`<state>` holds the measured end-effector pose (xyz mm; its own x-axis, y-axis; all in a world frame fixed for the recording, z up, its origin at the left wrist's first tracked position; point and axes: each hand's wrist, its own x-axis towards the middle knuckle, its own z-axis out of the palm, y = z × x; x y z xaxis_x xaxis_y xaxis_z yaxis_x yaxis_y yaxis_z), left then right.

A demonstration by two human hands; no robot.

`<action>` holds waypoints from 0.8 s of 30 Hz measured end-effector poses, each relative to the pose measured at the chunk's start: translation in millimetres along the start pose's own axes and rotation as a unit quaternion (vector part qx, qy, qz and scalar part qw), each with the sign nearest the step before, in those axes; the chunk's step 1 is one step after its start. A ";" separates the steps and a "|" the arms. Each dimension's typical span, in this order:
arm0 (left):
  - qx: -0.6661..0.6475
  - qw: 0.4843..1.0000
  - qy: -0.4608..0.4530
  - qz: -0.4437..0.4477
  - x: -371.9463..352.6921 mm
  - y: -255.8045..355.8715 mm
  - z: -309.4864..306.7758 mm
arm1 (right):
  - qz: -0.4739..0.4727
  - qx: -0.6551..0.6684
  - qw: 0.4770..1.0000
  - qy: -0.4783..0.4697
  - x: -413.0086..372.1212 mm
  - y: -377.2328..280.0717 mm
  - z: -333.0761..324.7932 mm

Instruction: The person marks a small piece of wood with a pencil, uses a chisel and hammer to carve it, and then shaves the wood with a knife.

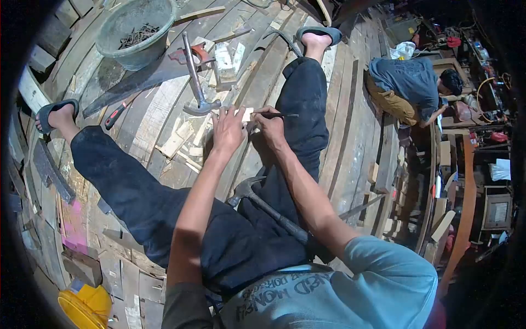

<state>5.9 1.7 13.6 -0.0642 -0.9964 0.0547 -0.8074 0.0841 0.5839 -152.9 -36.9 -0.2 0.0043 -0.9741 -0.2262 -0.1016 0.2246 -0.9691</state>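
Note:
My left hand [227,130] presses its fingers on a small pale wood piece [247,114] low over the plank floor. From the other side my right hand [270,128] closes around a dark pencil [288,115], its near end at the wood; the tip is hard to make out. Just beyond my left fingers lies a claw hammer [195,79], its head close to them. A second hammer [268,205] rests by my lap, between my legs. Wood offcuts [178,137] lie left of my left hand.
A grey bucket [105,41] holds nails [138,36]. Near it lie a handsaw [137,82], a red-and-black handled tool [115,115] and a curved metal bar [285,39]. A yellow container [82,307] stands lower left. Another person [408,88] crouches at right by cluttered shelves.

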 end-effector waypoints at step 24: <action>-0.003 1.000 0.002 -0.001 0.4 -0.8 6.5 | -0.008 0.008 1.000 -0.008 6.8 9.0 -6.1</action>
<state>2.7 1.2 7.8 -0.0606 -0.9965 0.0575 -0.8036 0.0829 0.5894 -159.8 -41.7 -9.8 0.0217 -0.9771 -0.2118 -0.0849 0.2093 -0.9742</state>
